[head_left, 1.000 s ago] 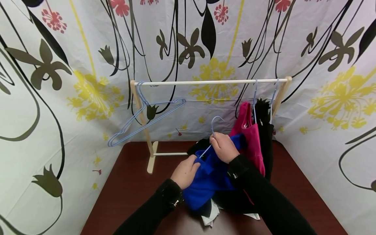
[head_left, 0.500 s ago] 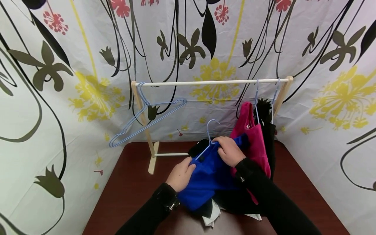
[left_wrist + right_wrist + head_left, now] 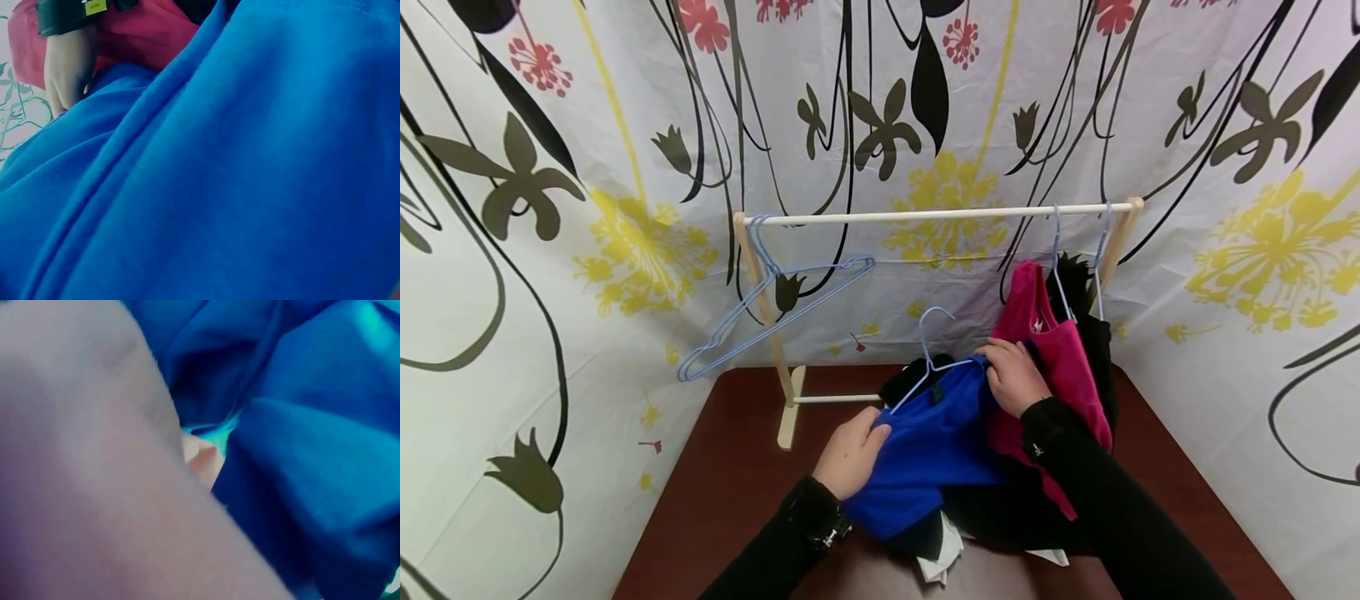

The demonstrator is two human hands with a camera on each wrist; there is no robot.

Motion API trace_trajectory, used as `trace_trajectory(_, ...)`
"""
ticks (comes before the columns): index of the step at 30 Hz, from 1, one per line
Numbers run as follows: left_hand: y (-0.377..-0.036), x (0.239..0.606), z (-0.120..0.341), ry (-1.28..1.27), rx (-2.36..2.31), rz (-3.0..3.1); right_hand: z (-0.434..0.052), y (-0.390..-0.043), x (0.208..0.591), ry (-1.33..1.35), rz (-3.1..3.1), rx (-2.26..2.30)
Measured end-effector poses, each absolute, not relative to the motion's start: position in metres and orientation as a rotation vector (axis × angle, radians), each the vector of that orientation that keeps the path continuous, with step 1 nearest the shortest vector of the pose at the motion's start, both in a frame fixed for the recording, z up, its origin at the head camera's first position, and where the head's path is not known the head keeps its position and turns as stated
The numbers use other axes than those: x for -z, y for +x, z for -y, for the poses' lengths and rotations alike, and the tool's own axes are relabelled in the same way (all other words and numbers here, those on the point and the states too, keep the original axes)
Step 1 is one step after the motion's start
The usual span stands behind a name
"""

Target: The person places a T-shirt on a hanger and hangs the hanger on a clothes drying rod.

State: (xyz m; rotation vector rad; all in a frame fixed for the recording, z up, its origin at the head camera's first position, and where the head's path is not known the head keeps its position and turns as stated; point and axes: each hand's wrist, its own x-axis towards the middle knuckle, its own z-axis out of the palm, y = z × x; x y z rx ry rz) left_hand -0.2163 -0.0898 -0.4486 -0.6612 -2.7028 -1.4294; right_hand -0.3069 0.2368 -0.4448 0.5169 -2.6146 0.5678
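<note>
A blue shirt (image 3: 932,450) hangs on a light-blue wire hanger (image 3: 925,354) between both hands, in front of the rack. The hanger's hook points up and its neck shows at the shirt's collar. My left hand (image 3: 852,454) pinches the shirt's left shoulder near one hanger end. On the other shoulder, my right hand (image 3: 1015,379) grips the cloth beside the hanger arm. Blue cloth (image 3: 262,156) fills most of the left wrist view, with the right hand (image 3: 69,72) at its far edge. In the right wrist view the hand (image 3: 94,456) lies close against blue folds (image 3: 325,450).
A small rack with a white rod (image 3: 940,215) stands at the back. Bare hangers (image 3: 775,308) hang at its left. A pink top (image 3: 1060,358) and a black garment (image 3: 1097,342) hang at its right. Dark and white cloth (image 3: 942,554) lies on the brown table (image 3: 700,517).
My right hand has moved from the hanger's neck rightward along the shirt to the right shoulder. The collar is now spread flat, and the left hand has shifted slightly left and down.
</note>
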Motion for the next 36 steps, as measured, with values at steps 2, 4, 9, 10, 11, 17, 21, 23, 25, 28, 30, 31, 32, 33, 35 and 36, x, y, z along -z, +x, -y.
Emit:
trace_trajectory(2, -0.215, 0.448, 0.091, -0.652, 1.434, 2.702, -0.238, -0.307, 0.444, 0.515, 2.599, -0.572)
trace_trajectory(4, -0.214, 0.448, 0.092, -0.655, 1.442, 2.695, -0.239, -0.308, 0.444, 0.518, 2.578, -0.584)
trace_trajectory(9, -0.212, 0.448, 0.097, -0.659, 1.469, 2.68, -0.246, -0.311, 0.447, 0.486, 2.523, -0.702)
trace_trajectory(10, -0.212, 0.448, 0.098, -0.655, 1.478, 2.676, -0.249, -0.312, 0.449, 0.469, 2.515, -0.744)
trace_trajectory(11, -0.212, 0.449, 0.1, -0.652, 1.486, 2.672, -0.251, -0.312, 0.45, 0.45, 2.512, -0.796)
trace_trajectory(17, -0.212, 0.449, 0.106, -0.672, 1.512, 2.665, -0.265, -0.31, 0.46, 0.25, 2.518, -1.051)
trace_trajectory(21, -0.213, 0.448, 0.109, -0.702, 1.505, 2.667, -0.271, -0.31, 0.462, 0.134, 2.509, -1.086)
trace_trajectory(23, -0.212, 0.448, 0.11, -0.708, 1.498, 2.668, -0.275, -0.311, 0.463, 0.084, 2.495, -1.076)
trace_trajectory(25, -0.212, 0.448, 0.111, -0.716, 1.491, 2.671, -0.278, -0.313, 0.464, 0.047, 2.473, -1.065)
trace_trajectory(28, -0.213, 0.449, 0.112, -0.733, 1.487, 2.679, -0.282, -0.313, 0.463, 0.034, 2.43, -1.078)
trace_trajectory(30, -0.214, 0.449, 0.113, -0.738, 1.5, 2.676, -0.28, -0.312, 0.462, 0.056, 2.394, -1.142)
trace_trajectory(31, -0.215, 0.449, 0.113, -0.737, 1.506, 2.673, -0.279, -0.311, 0.461, 0.08, 2.38, -1.176)
trace_trajectory(32, -0.215, 0.449, 0.114, -0.733, 1.506, 2.67, -0.277, -0.31, 0.461, 0.099, 2.37, -1.207)
trace_trajectory(33, -0.215, 0.449, 0.115, -0.727, 1.508, 2.666, -0.275, -0.31, 0.46, 0.123, 2.363, -1.236)
trace_trajectory(35, -0.216, 0.448, 0.116, -0.708, 1.523, 2.661, -0.271, -0.309, 0.459, 0.172, 2.353, -1.27)
trace_trajectory(36, -0.216, 0.448, 0.116, -0.703, 1.522, 2.662, -0.27, -0.31, 0.459, 0.196, 2.353, -1.264)
